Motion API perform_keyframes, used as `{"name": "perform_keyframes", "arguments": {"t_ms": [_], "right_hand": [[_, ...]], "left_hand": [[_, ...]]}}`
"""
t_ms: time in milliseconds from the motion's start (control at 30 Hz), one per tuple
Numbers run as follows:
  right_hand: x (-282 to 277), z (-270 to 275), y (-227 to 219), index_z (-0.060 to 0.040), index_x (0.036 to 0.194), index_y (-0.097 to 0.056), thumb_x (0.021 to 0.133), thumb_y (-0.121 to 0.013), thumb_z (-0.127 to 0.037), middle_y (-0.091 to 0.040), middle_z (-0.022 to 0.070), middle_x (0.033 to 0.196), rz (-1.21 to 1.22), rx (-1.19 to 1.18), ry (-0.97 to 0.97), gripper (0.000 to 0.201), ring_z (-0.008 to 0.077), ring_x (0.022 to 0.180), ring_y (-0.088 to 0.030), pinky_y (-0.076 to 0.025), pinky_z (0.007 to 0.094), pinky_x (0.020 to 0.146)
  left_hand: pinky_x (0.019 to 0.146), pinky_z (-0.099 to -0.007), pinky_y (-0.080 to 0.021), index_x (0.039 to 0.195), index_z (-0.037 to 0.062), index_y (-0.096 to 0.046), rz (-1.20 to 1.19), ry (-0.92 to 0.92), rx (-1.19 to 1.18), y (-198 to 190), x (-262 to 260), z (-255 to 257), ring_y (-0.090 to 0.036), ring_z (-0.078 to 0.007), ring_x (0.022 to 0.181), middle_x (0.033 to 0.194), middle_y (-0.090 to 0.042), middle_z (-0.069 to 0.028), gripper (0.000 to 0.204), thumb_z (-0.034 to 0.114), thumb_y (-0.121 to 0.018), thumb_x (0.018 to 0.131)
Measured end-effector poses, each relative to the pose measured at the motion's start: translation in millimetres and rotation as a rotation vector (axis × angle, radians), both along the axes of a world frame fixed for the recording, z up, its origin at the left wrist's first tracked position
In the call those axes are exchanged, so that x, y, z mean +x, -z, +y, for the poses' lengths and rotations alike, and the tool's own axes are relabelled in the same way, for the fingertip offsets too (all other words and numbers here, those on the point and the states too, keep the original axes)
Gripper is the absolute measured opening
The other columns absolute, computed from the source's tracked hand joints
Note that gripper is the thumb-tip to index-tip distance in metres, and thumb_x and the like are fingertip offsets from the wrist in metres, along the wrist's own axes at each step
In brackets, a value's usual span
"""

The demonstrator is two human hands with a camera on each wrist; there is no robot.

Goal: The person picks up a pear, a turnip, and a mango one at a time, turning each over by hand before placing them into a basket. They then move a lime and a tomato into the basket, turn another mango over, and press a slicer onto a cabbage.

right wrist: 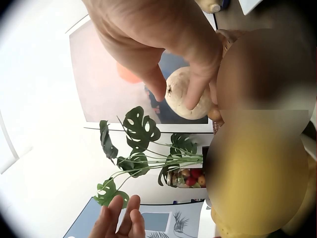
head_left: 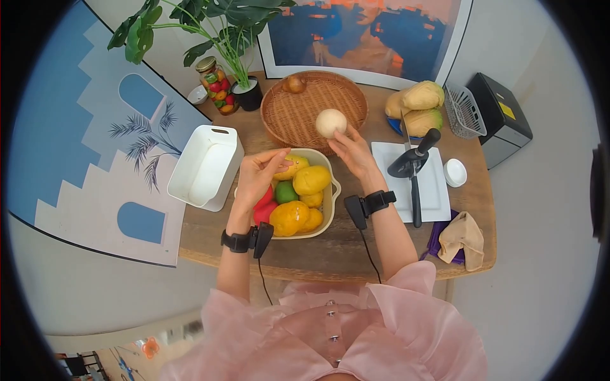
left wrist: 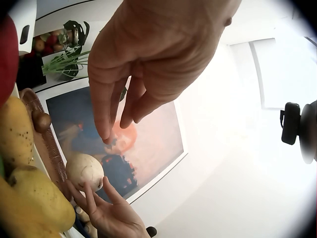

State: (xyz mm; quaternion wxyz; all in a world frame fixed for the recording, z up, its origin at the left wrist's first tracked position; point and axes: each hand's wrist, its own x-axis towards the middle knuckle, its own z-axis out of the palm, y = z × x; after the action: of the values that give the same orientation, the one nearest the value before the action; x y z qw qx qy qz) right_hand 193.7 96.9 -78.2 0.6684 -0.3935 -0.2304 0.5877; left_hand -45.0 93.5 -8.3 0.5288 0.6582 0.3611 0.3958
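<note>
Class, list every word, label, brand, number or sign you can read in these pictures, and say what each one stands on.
No text can be read in any view.
Yellow sticker on the dark box: any print is too small and blurred to read.
Glass jar, pale round vegetable: no lettering can be made out.

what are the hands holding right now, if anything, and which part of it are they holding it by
The right hand holds a round pale vegetable by its near side. The left hand holds nothing.

Left hand (head_left: 258, 174) loosely curled, right hand (head_left: 354, 153) gripping
</note>
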Motion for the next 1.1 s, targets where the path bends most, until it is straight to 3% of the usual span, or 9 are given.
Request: {"name": "perform_keyframes", "arguments": {"t_ms": [167, 267, 300, 367, 500, 733, 933, 1033, 1100], "right_hand": [[-14.5, -15.9, -17.2, -0.0009, 0.138, -0.026, 0.080, -0.069, -0.009, -0.046, 0.0183, 0.126, -0.122, -0.056, 0.087, 0.073, 0.0224, 0.108, -0.054, -0.050, 0.0316, 0.088], [-25.4, -32.6, -30.0, -0.0087, 0.124, -0.051, 0.068, -0.074, -0.008, -0.058, 0.0126, 0.117, -0.842, 0.207, -0.214, 0.061, 0.0252, 0.109, -0.055, -0.049, 0.0359, 0.085], [-28.6, -38.3, -29.9, -0.0087, 0.124, -0.051, 0.068, -0.074, -0.008, -0.058, 0.0126, 0.117, -0.840, 0.206, -0.214, 0.061, 0.0252, 0.109, -0.055, -0.049, 0.0359, 0.085], [-33.2, -48.4, -29.9, -0.0098, 0.121, -0.052, 0.064, -0.074, -0.010, -0.059, 0.0114, 0.114, -1.439, 0.361, -0.354, 0.062, 0.0289, 0.105, -0.056, -0.045, 0.0371, 0.091], [-43.5, -55.1, -19.6, -0.0109, 0.120, -0.051, 0.061, -0.075, -0.011, -0.054, 0.0100, 0.117, -1.706, 0.282, -0.355, 0.064, 0.0297, 0.108, -0.052, -0.045, 0.0394, 0.088], [-48.1, -59.8, -13.2, -0.0096, 0.120, -0.051, 0.062, -0.076, -0.012, -0.053, 0.0121, 0.117, -1.707, 0.343, -0.286, 0.064, 0.0313, 0.107, -0.051, -0.044, 0.0395, 0.089], [-48.4, -68.5, -25.2, -0.0063, 0.120, -0.051, 0.067, -0.075, -0.018, -0.054, 0.0172, 0.118, -1.541, 0.279, -0.200, 0.060, 0.0336, 0.110, -0.050, -0.042, 0.0371, 0.092], [-46.0, -69.9, -40.3, -0.0024, 0.122, -0.049, 0.071, -0.073, -0.024, -0.054, 0.0155, 0.119, -1.246, 0.115, -0.254, 0.060, 0.0293, 0.111, -0.052, -0.042, 0.0340, 0.093], [-41.9, -72.5, -41.9, 0.0001, 0.124, -0.048, 0.078, -0.070, -0.027, -0.054, 0.0120, 0.118, -0.847, 0.200, -0.275, 0.058, 0.0224, 0.110, -0.053, -0.044, 0.0322, 0.088]], "left_hand": [[0.073, -0.0252, -0.053, 0.108, -0.0054, -0.061, 0.062, 0.010, -0.044, 5.3, 1.4, 2.2, -0.064, -0.0157, 0.085, 0.101, -0.065, -0.0117, 0.029, 0.018, -0.055, 0.091], [0.072, -0.0253, -0.052, 0.108, -0.0045, -0.061, 0.044, 0.030, -0.057, 6.2, 3.6, 1.1, -0.064, -0.0149, 0.084, 0.099, -0.065, -0.0110, 0.029, 0.018, -0.055, 0.091], [0.072, -0.0254, -0.052, 0.108, -0.0041, -0.061, 0.023, 0.044, -0.071, 6.9, 3.6, 0.1, -0.064, -0.0147, 0.084, 0.098, -0.065, -0.0107, 0.028, 0.018, -0.055, 0.092], [0.073, -0.0255, -0.052, 0.109, -0.0042, -0.060, 0.035, 0.057, -0.075, 11.0, 3.2, 1.0, -0.064, -0.0148, 0.083, 0.099, -0.064, -0.0107, 0.028, 0.018, -0.055, 0.091], [0.072, -0.0239, -0.052, 0.108, -0.0038, -0.060, -0.008, 0.068, -0.094, 16.9, 5.2, -1.0, -0.063, -0.0128, 0.081, 0.090, -0.065, -0.0088, 0.028, 0.017, -0.059, 0.089], [0.073, -0.0254, -0.052, 0.109, -0.0021, -0.061, 0.035, 0.069, -0.055, 19.2, 6.4, -6.0, -0.062, -0.0147, 0.086, 0.094, -0.065, -0.0098, 0.029, 0.018, -0.060, 0.088], [0.081, -0.0256, -0.050, 0.118, -0.0046, -0.053, 0.199, -0.013, 0.175, 33.6, 10.3, -6.8, -0.058, -0.0149, 0.097, 0.111, -0.058, -0.0118, 0.036, 0.016, -0.059, 0.089], [0.082, -0.0262, -0.050, 0.123, -0.0042, -0.048, 0.285, -0.088, 0.243, 31.1, 13.4, -9.6, -0.057, -0.0151, 0.100, 0.117, -0.055, -0.0130, 0.042, 0.018, -0.060, 0.088], [0.080, -0.0267, -0.052, 0.127, -0.0029, -0.043, 0.185, 0.028, -0.006, 21.7, 14.4, -13.3, -0.057, -0.0170, 0.101, 0.118, -0.053, -0.0127, 0.047, 0.019, -0.059, 0.089]]}}
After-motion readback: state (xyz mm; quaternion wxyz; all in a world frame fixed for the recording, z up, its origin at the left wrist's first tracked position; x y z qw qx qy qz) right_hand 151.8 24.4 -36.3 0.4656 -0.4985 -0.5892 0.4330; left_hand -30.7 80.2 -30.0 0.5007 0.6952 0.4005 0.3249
